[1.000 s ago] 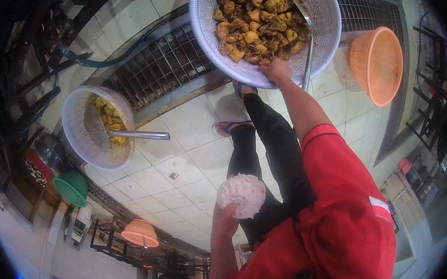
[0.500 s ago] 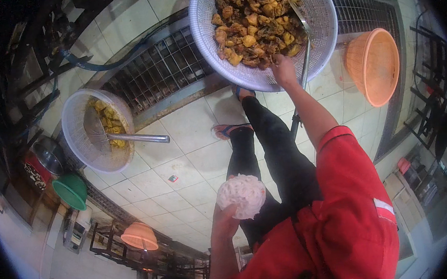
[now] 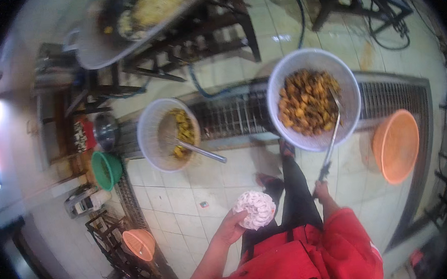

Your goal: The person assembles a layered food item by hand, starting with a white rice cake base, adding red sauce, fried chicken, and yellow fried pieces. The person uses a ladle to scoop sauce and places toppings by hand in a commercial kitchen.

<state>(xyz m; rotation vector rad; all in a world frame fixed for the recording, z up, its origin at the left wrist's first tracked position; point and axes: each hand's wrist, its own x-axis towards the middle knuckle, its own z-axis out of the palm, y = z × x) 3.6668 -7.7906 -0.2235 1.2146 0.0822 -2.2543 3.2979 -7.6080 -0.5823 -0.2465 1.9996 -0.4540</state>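
My left hand (image 3: 233, 228) holds a round white cracker (image 3: 257, 210) with a wavy, lacy surface, thumb on top, in front of my body. My right hand (image 3: 321, 190) is closed at the lower end of a long-handled metal cooking utensil (image 3: 331, 150); its fingers are small and partly hidden. The utensil's head rests among browned pieces that look like fried chicken (image 3: 306, 105). They lie in a big pale lavender plastic basket (image 3: 354, 112) ahead of my feet. Farther left stands a whitish basket (image 3: 148, 139) with yellowish pieces and a metal-handled skimmer (image 3: 203, 152).
An orange basket (image 3: 398, 148) stands at the right. Baskets stand by a floor drain grate (image 3: 237, 115). A green basket (image 3: 106, 170), a metal bowl (image 3: 106, 131) and a small orange basket (image 3: 139, 244) are at the left. A large pan (image 3: 98, 50) sits on a dark stand at upper left.
My right hand has come back from the chicken pieces in the lavender basket to the utensil's handle end. My view has shifted, bringing the large pan in. The cracker stays in my left hand.
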